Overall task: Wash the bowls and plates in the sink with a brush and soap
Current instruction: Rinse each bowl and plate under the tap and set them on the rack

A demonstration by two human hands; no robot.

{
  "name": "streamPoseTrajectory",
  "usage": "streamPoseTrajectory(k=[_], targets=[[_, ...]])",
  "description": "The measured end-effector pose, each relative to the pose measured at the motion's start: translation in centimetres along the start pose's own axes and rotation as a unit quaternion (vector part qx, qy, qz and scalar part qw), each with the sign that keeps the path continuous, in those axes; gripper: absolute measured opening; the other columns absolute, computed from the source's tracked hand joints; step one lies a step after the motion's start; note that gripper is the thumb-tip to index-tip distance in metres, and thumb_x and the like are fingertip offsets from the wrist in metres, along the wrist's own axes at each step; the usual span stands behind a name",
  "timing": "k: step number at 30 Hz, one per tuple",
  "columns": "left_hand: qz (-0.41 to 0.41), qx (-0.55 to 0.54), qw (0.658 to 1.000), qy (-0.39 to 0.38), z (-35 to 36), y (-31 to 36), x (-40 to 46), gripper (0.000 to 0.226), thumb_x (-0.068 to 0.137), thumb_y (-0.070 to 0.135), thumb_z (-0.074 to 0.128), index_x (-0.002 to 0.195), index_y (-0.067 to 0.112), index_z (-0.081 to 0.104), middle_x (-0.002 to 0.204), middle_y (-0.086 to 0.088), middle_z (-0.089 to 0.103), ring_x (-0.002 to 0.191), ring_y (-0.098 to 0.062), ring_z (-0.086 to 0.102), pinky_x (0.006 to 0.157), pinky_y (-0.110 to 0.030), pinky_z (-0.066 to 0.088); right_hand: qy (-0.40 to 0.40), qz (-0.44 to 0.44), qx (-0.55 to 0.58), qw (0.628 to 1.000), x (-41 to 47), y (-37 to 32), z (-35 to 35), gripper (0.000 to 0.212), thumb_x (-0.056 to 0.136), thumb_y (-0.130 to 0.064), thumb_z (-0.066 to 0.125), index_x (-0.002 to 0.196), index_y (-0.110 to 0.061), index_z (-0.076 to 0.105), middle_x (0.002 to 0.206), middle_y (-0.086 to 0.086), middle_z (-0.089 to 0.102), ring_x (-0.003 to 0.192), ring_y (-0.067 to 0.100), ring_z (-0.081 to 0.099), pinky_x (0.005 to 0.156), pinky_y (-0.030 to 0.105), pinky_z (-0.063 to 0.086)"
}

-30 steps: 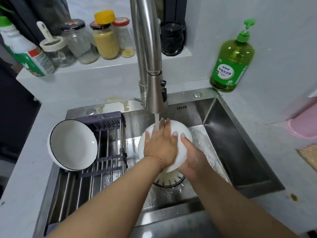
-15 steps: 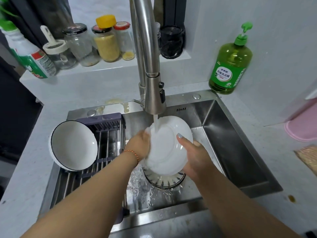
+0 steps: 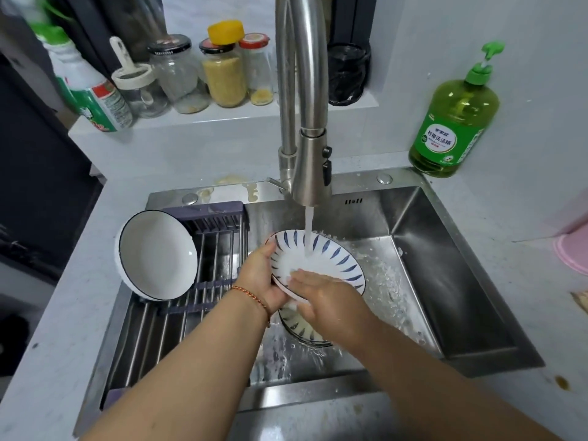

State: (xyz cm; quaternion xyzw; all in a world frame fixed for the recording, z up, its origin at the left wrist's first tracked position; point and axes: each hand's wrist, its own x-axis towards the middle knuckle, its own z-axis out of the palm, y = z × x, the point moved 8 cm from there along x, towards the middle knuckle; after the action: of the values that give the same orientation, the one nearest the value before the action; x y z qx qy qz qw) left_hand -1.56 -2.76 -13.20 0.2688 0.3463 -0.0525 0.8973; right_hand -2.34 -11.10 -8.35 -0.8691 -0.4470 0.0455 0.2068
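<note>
Ceramic plate [image 3: 318, 262]: centre frame, tilted under faucet stream; wet, slippery, fragile.
Left hand [image 3: 261, 278]: grips left rim.
Right hand [image 3: 321, 297]: flat fingers rubbing inside.
Hold: rim, 2 hands.

— How many dishes do you count?

— Three. One white bowl [image 3: 157, 254] with a dark rim leans on the rack [image 3: 219, 218] at centre left; one plate with blue strokes [image 3: 321, 259] sits under the water at centre; a second patterned dish [image 3: 299, 329] lies just below it, mostly hidden.

— Hands?

— Two: the left hand [image 3: 262, 275] and the right hand [image 3: 324, 297], both at the plate.

— And along the top?

— On the shelf [image 3: 222, 117], four jars: one with a scoop-handled lid [image 3: 140, 90], one black-lidded [image 3: 178, 74], one yellow-capped [image 3: 226, 68], one red-lidded [image 3: 259, 71]. One black container [image 3: 348, 73]. One white-and-green bottle [image 3: 89, 90] at upper left.

— Soap?

— One green pump bottle [image 3: 455, 122], upper right. One faucet [image 3: 302, 106], one sink [image 3: 461, 281].
</note>
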Motion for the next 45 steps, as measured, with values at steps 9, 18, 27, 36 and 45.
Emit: streamPoseTrajectory(k=[9,18,27,36,45], targets=[[0.032,-0.012,0.999,-0.017,0.3,-0.3,-1.4,0.049,0.101,0.043,0.039,0.135,0.011,0.053,0.108,-0.014,0.072,0.100,-0.029,0.068,0.081,-0.044,0.053,-0.186,0.045,0.100,0.976,4.0,0.3,1.1,0.056,0.101,-0.030,0.019,0.152,-0.027,-0.004,0.157,-0.012,-0.017,0.141,-0.002,-0.019,0.118,0.032,-0.014],[0.153,-0.048,0.987,-0.027,-0.5,1.4,-0.7,0.040,0.104,0.035,0.034,0.136,0.021,0.052,0.129,-0.010,0.063,0.117,-0.030,0.061,0.094,-0.051,0.049,-0.181,0.135,-0.114,0.967,3.2,6.6,0.1,0.068,0.098,-0.055,0.011,0.153,-0.018,-0.005,0.160,-0.001,-0.011,0.146,0.012,-0.013,0.118,0.043,-0.012],[0.191,-0.022,0.981,0.019,-0.9,2.5,-1.7,0.026,0.104,0.029,0.038,0.115,0.033,0.062,0.111,-0.002,0.071,0.102,-0.023,0.067,0.085,-0.043,0.053,-0.205,0.104,0.251,0.940,-0.9,-2.6,0.7,0.052,0.103,-0.041,0.012,0.153,-0.025,0.009,0.159,-0.014,0.002,0.139,-0.010,-0.008,0.119,0.027,-0.009],[0.147,-0.030,0.989,-0.015,-0.5,0.0,-2.1,0.034,0.102,0.037,0.039,0.132,0.032,0.054,0.136,-0.004,0.058,0.126,-0.028,0.054,0.110,-0.053,0.035,-0.142,0.096,0.099,0.980,4.6,1.2,1.8,0.052,0.102,-0.044,0.013,0.151,-0.033,-0.005,0.158,-0.010,-0.015,0.143,0.003,-0.018,0.119,0.038,-0.010],[0.196,-0.002,0.981,-0.003,-1.0,2.1,-3.3,0.034,0.104,0.028,0.036,0.132,0.030,0.055,0.121,-0.001,0.068,0.106,-0.021,0.067,0.080,-0.041,0.057,-0.158,0.142,-0.030,0.977,0.8,5.3,0.7,0.062,0.099,-0.052,0.011,0.153,-0.023,0.001,0.161,-0.005,-0.003,0.146,0.006,-0.009,0.118,0.037,-0.012]])
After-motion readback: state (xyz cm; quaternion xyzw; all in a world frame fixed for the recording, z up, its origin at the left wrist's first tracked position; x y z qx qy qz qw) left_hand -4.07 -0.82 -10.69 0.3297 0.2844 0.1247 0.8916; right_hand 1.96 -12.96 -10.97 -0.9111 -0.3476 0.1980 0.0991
